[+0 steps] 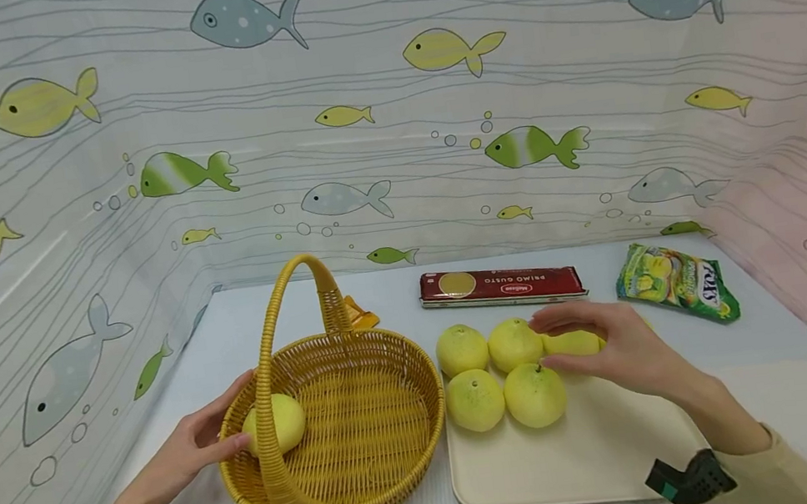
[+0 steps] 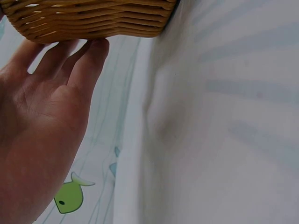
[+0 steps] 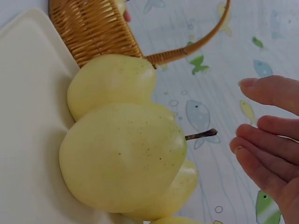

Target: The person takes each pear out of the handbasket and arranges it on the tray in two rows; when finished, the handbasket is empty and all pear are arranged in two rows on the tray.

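Observation:
A yellow wicker basket (image 1: 365, 433) with a tall handle stands left of centre, with one pale yellow pear (image 1: 287, 422) inside at its left. My left hand (image 1: 185, 443) holds the basket's left rim, thumb over the edge. Its fingers lie against the outer weave of the basket (image 2: 93, 21) in the left wrist view. Several more pears (image 1: 537, 399) sit on a cream tray (image 1: 581, 465) to the right. Over them hovers my right hand (image 1: 615, 344), thumb and fingers apart, holding nothing. The right wrist view shows a gap between it and a stemmed pear (image 3: 121, 158).
Behind the tray lies a dark red Primo Gusto pack (image 1: 502, 285). A green Fox's candy bag (image 1: 678, 283) is at the back right. An orange packet (image 1: 361, 313) shows partly behind the basket. Fish-patterned walls (image 1: 390, 144) enclose the white table.

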Action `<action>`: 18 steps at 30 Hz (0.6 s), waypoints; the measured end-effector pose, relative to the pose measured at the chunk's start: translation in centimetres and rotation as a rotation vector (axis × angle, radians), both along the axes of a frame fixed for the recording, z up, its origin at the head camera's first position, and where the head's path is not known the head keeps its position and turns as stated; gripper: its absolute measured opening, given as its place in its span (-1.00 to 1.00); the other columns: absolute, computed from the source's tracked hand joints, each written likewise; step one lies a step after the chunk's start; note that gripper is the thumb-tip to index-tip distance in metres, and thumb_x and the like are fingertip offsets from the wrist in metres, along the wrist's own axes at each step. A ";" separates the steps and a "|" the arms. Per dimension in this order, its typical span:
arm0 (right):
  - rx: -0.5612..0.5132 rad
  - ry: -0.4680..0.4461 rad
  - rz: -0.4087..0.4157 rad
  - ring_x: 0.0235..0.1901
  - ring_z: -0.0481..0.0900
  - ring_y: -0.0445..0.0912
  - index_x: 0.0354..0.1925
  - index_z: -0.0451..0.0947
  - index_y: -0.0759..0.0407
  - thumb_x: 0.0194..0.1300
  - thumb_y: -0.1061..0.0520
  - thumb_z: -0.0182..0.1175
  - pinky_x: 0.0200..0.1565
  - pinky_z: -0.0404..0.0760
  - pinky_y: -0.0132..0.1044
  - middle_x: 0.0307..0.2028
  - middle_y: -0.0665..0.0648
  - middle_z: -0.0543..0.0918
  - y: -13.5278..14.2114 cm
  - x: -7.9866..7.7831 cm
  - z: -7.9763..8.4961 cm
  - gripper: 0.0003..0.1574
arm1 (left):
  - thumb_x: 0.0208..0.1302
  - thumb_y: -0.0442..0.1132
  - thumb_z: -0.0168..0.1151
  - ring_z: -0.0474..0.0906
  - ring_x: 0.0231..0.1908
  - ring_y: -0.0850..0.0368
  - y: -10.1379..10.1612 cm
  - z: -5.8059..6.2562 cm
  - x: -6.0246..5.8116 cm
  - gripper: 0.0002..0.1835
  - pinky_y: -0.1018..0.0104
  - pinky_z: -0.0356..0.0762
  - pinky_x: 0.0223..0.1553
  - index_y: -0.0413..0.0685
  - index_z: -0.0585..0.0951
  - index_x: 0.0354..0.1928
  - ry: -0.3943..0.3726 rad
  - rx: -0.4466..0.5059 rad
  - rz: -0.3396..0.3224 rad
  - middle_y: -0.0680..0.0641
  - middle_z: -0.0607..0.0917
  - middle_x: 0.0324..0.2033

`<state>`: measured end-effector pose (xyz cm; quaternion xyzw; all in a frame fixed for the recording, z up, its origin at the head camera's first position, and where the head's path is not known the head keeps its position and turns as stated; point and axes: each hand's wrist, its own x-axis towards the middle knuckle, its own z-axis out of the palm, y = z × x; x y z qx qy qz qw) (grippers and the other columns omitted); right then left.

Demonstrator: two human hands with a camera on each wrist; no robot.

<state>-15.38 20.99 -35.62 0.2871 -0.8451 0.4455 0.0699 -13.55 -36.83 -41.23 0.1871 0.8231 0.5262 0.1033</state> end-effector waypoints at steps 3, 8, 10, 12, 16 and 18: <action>-0.020 0.032 0.012 -0.01 0.70 -0.11 0.13 0.62 0.08 0.12 0.20 0.49 0.09 0.59 -0.49 0.02 0.05 0.72 -0.8 0.1 0.2 -0.42 | 0.42 -0.42 0.12 0.14 0.38 0.62 -0.1 0.0 0.0 -0.20 0.68 0.27 0.21 0.16 0.07 0.59 0.003 0.001 -0.003 0.15 0.11 0.56; -0.041 0.014 0.016 0.03 0.69 -0.05 0.17 0.59 0.07 0.14 0.17 0.49 0.12 0.60 -0.40 0.07 0.03 0.70 -2.4 0.2 0.9 -0.39 | 0.42 -0.41 0.13 0.12 0.39 0.62 -0.1 0.2 0.0 -0.20 0.68 0.26 0.21 0.17 0.07 0.59 0.005 -0.004 0.000 0.15 0.11 0.56; -0.045 0.013 0.034 0.05 0.68 -0.04 0.20 0.57 0.08 0.15 0.16 0.48 0.13 0.61 -0.34 0.09 0.05 0.70 -3.1 0.1 1.1 -0.37 | 0.42 -0.41 0.12 0.13 0.38 0.63 -0.1 0.2 0.0 -0.20 0.68 0.26 0.21 0.17 0.07 0.59 0.002 -0.005 0.003 0.15 0.11 0.56; -0.035 0.014 0.057 0.06 0.67 -0.05 0.24 0.54 0.07 0.17 0.13 0.48 0.15 0.62 -0.27 0.11 0.03 0.69 -3.8 0.0 1.3 -0.34 | 0.42 -0.40 0.13 0.13 0.38 0.63 -0.1 0.2 0.1 -0.20 0.68 0.26 0.21 0.18 0.07 0.59 0.000 -0.007 0.008 0.16 0.11 0.56; -0.014 -0.011 0.097 0.11 0.65 -0.06 0.27 0.52 0.06 0.16 0.07 0.49 0.17 0.61 -0.20 0.14 0.00 0.66 -5.0 -0.3 1.8 -0.28 | 0.43 -0.40 0.12 0.14 0.37 0.63 -0.1 0.0 0.1 -0.21 0.68 0.27 0.21 0.19 0.07 0.59 -0.002 -0.011 0.013 0.16 0.12 0.56; -0.003 -0.023 0.104 0.13 0.64 -0.06 0.27 0.53 0.05 0.15 0.04 0.49 0.18 0.60 -0.19 0.15 -0.02 0.66 -5.5 -0.5 2.0 -0.28 | 0.43 -0.39 0.13 0.14 0.37 0.63 -0.1 0.0 0.1 -0.20 0.67 0.27 0.21 0.21 0.08 0.59 -0.008 -0.011 0.014 0.16 0.12 0.55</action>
